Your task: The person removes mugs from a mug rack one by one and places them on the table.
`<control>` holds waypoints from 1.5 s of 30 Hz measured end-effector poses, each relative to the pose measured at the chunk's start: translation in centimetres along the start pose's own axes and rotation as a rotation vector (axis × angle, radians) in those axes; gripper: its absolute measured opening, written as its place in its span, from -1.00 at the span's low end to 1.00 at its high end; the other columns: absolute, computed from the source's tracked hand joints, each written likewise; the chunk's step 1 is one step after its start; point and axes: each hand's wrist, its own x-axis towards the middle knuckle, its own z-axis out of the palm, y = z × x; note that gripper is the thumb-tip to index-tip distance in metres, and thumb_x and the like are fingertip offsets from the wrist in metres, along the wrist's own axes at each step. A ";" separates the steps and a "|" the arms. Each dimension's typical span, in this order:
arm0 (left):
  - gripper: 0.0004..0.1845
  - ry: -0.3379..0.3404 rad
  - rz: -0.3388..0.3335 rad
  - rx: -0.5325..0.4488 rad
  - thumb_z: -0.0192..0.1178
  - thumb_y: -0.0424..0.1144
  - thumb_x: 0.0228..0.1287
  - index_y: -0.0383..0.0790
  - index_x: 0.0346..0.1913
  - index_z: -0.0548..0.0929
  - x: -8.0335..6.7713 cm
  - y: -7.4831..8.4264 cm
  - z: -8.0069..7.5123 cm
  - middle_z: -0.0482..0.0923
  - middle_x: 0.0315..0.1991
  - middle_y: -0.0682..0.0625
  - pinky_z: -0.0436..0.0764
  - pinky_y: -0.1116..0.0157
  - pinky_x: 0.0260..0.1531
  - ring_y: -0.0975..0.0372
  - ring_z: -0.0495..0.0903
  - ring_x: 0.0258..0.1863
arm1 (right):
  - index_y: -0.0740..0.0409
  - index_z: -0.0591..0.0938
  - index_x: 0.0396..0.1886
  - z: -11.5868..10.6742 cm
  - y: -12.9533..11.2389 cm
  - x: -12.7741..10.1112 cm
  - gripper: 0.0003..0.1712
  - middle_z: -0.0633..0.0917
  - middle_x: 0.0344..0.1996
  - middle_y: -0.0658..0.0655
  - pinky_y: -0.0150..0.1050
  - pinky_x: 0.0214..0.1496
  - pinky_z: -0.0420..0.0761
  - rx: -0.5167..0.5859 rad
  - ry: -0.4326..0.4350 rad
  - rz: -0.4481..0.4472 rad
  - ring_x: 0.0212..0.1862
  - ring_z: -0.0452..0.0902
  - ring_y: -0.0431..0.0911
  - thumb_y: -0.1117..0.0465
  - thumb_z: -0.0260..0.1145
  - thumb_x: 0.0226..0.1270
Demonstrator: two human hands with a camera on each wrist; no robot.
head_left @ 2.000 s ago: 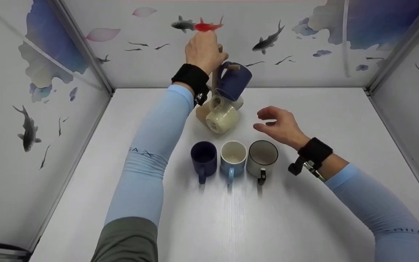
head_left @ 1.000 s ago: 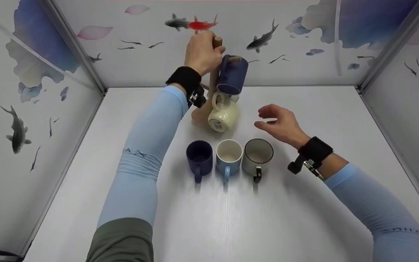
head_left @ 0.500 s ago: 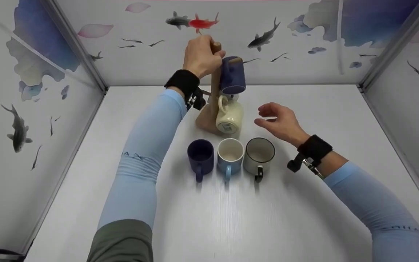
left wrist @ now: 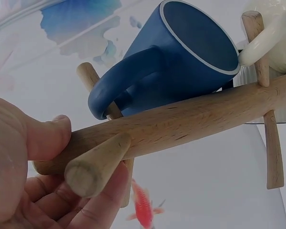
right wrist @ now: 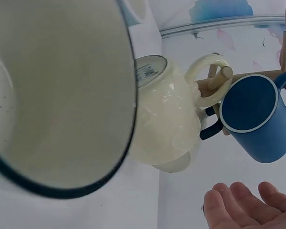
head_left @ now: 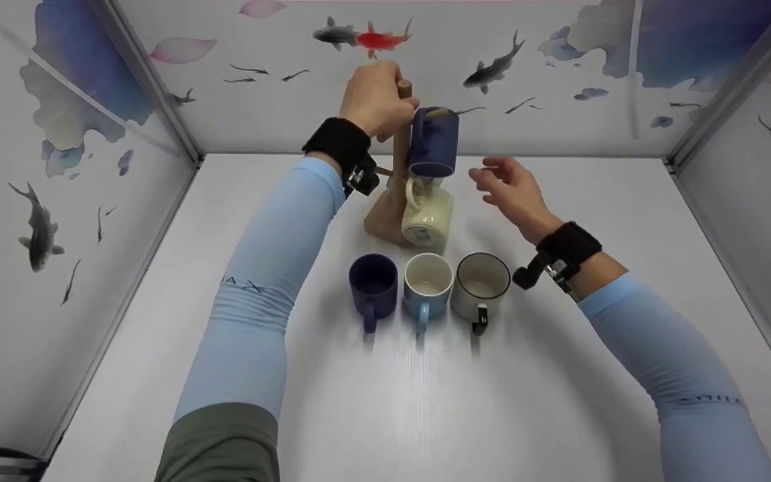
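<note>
My left hand grips the top of a wooden mug tree, thumb on one side of the post and fingers on the other in the left wrist view. A blue mug hangs by its handle from an upper peg, rim downward. Below it a cream mug hangs from a lower peg with its base facing me. Another mug with a dark handle is mostly hidden behind the cream one in the right wrist view. My right hand holds nothing, its fingers loosely bent to the right of the hanging mugs.
Three mugs stand in a row in front of the tree, handles toward me: a dark blue mug, a light blue mug and a grey mug with a black rim. Painted walls enclose the white table behind and at both sides.
The mug tree has gone from leaning to standing more upright under my left hand, its hanging mugs swinging with it. My right hand has just moved forward, closer to the blue mug's height.
</note>
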 end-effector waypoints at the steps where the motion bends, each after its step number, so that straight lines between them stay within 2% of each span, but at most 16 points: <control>1: -0.56 -0.005 -0.005 0.000 0.29 0.03 0.59 -0.19 0.30 0.71 0.0 0.0 0.0 0.77 0.29 -0.05 0.67 0.21 0.36 0.10 0.72 0.24 | 0.21 0.36 0.68 0.1 -0.4 0.3 -0.14 0.61 0.54 0.26 -0.05 0.60 0.60 0.030 0.002 0.014 0.41 0.60 -0.02 -0.19 0.34 0.66; 4: -0.54 -0.013 -0.013 0.002 0.29 0.04 0.59 -0.18 0.31 0.70 0.1 0.0 -0.1 0.76 0.30 -0.05 0.66 0.22 0.37 0.11 0.70 0.26 | 0.20 0.23 0.76 0.4 -1.4 1.4 -0.03 0.46 0.69 0.29 0.08 0.74 0.46 0.108 -0.003 0.053 0.61 0.48 0.12 -0.22 0.32 0.66; 8: -0.56 -0.003 0.001 0.012 0.30 0.04 0.58 -0.19 0.27 0.71 0.2 -0.1 -0.2 0.78 0.28 -0.06 0.67 0.20 0.36 0.10 0.72 0.24 | 0.19 0.10 0.83 1.1 -2.6 2.8 0.09 0.30 0.78 0.28 0.08 0.80 0.37 0.152 -0.032 0.106 0.75 0.32 0.19 -0.26 0.34 0.63; 13: -0.57 -0.003 0.009 0.018 0.31 0.04 0.59 -0.19 0.28 0.72 0.2 -0.1 -0.2 0.79 0.28 -0.06 0.68 0.19 0.36 0.08 0.74 0.25 | 0.16 0.07 0.84 2.4 -3.7 4.5 0.11 0.26 0.79 0.27 0.06 0.82 0.35 0.183 -0.072 0.161 0.78 0.27 0.18 -0.29 0.33 0.62; 18: -0.56 0.002 0.013 0.018 0.33 0.04 0.58 -0.19 0.29 0.73 0.2 0.0 -0.2 0.80 0.28 -0.06 0.67 0.20 0.36 0.08 0.75 0.24 | 0.16 0.12 0.83 3.4 -4.7 6.1 0.07 0.33 0.76 0.25 0.06 0.83 0.32 0.221 -0.081 0.199 0.76 0.32 0.10 -0.27 0.32 0.62; 22: -0.56 0.009 0.022 0.009 0.34 0.04 0.58 -0.20 0.27 0.74 0.3 0.0 -0.3 0.81 0.26 -0.07 0.67 0.20 0.34 0.09 0.74 0.22 | 0.15 0.17 0.80 4.0 -5.4 7.1 0.03 0.41 0.71 0.23 0.01 0.80 0.38 0.292 -0.066 0.236 0.68 0.42 0.01 -0.22 0.35 0.60; 25: -0.56 0.012 0.024 0.010 0.35 0.03 0.58 -0.20 0.26 0.75 0.3 -0.1 -0.3 0.81 0.25 -0.07 0.68 0.20 0.34 0.09 0.74 0.21 | 0.15 0.23 0.74 4.5 -5.7 7.8 -0.03 0.48 0.64 0.22 -0.06 0.71 0.49 0.327 -0.059 0.265 0.56 0.53 -0.03 -0.18 0.38 0.58; 29: -0.58 0.010 0.020 0.000 0.36 0.02 0.58 -0.21 0.24 0.76 0.2 -0.2 -0.2 0.81 0.23 -0.07 0.68 0.20 0.33 0.09 0.74 0.20 | 0.14 0.30 0.68 5.3 -5.7 8.3 -0.12 0.59 0.51 0.20 -0.17 0.52 0.65 0.354 -0.039 0.275 0.38 0.67 -0.05 -0.10 0.42 0.58; 35: -0.56 -0.008 0.020 -0.011 0.36 0.03 0.58 -0.21 0.27 0.77 0.2 -0.1 -0.3 0.80 0.26 -0.07 0.69 0.22 0.32 0.11 0.73 0.20 | 0.15 0.39 0.62 6.3 -5.6 8.7 -0.20 0.72 0.18 0.11 -0.26 0.19 0.79 0.391 0.035 0.257 0.08 0.79 -0.10 -0.03 0.43 0.56; 38: -0.56 -0.005 0.037 0.001 0.35 0.03 0.59 -0.21 0.27 0.77 0.2 -0.1 -0.3 0.80 0.28 -0.08 0.68 0.21 0.34 0.10 0.74 0.22 | 0.17 0.40 0.59 6.5 -5.6 8.9 -0.21 0.72 0.10 0.09 -0.23 0.20 0.80 0.403 0.063 0.259 0.01 0.79 -0.10 -0.03 0.45 0.53; 45: -0.58 0.003 0.055 0.000 0.37 0.02 0.57 -0.23 0.23 0.79 0.1 -0.3 -0.5 0.81 0.25 -0.08 0.69 0.21 0.30 0.10 0.74 0.18 | 0.24 0.43 0.56 7.0 -5.6 9.4 -0.20 0.70 0.10 0.10 -0.24 0.27 0.78 0.384 0.102 0.248 0.04 0.78 -0.11 0.00 0.49 0.50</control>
